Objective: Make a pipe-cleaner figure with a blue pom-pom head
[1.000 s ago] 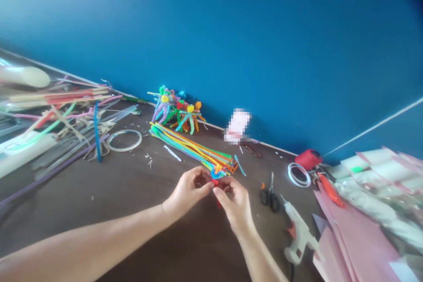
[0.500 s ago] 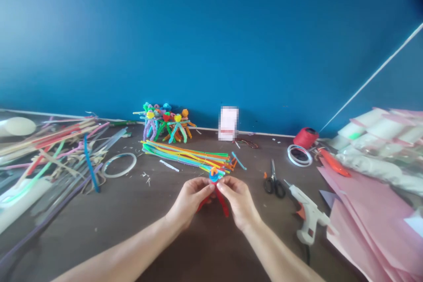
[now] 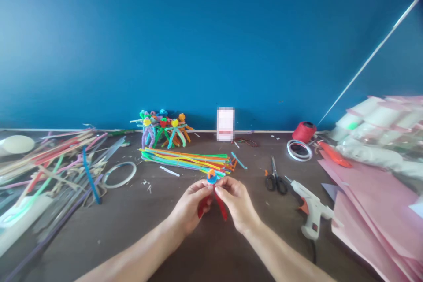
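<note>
Between my hands is a small pipe cleaner figure (image 3: 212, 179) with an orange tip, a blue coiled band and red legs hanging down. My left hand (image 3: 194, 200) pinches it from the left, just below the blue part. From the other side my right hand (image 3: 236, 198) grips it with thumb and fingers, and one red leg shows between the hands. Just beyond lies a bundle of colourful pipe cleaners (image 3: 185, 158). Several finished-looking pipe cleaner figures (image 3: 163, 128) stand against the blue wall.
At right are scissors (image 3: 275, 178), a white glue gun (image 3: 310, 211), red twine (image 3: 304, 132), white rings (image 3: 299, 150) and pink sheets (image 3: 360, 202). Loose pipe cleaners (image 3: 66, 163) and a clear ring (image 3: 119, 174) lie left. A blurred white box (image 3: 225, 123) stands at the wall.
The view has tilted slightly. Both hands keep their hold on the figure, which sits at nearly the same place with its red legs a little more visible.
</note>
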A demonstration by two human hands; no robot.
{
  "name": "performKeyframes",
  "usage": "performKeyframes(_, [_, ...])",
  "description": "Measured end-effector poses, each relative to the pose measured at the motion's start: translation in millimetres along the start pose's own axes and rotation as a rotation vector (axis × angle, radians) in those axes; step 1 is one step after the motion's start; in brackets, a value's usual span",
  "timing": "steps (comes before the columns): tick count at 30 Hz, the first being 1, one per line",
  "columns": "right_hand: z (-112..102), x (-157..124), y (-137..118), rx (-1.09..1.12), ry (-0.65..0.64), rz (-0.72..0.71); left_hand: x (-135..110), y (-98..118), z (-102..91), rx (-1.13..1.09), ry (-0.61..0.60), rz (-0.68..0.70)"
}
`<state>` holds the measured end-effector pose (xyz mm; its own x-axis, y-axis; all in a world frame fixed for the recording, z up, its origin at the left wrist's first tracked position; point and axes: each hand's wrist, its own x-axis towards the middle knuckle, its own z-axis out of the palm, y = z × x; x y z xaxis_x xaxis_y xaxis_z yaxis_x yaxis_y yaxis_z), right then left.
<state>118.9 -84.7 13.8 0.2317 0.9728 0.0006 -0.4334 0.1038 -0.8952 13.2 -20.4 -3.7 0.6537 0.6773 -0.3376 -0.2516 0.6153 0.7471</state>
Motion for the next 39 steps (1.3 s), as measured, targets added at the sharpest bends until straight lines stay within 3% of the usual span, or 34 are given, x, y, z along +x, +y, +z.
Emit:
performKeyframes(11, [-7.6,0.5,-2.7,0.064,-0.045,0.016,0.0,3.1,-3.2,0.03,-0.061,0.025])
performKeyframes(17, [-9.6,0.0,-7.4,0.12,-0.044,0.139,-0.7,4.2,-4.9,0.043,-0.129,0.0])
performKeyframes(25, [-16.4,-0.1,-14.9,0.231,-0.143,0.333,-1.1,2.9,-8.4,0.14,-0.22,-0.021])
performKeyframes(28, [-18.1,1.7,-9.4,0.227,-0.11,0.39,0.4,3.8,-7.4,0.155,-0.232,-0.036])
performKeyframes(31, [-15.7,2.6,-3.8,0.136,0.024,0.191,2.4,4.2,-5.5,0.095,-0.156,-0.011])
performKeyframes(35, [-10.9,1.1,-1.7,-0.153,0.203,-0.135,4.5,3.2,-6.3,0.016,-0.058,0.042])
performKeyframes(39, [-9.3,-2.0,-2.1,-0.381,0.169,-0.207,5.4,2.0,-9.9,-0.012,-0.035,0.051])
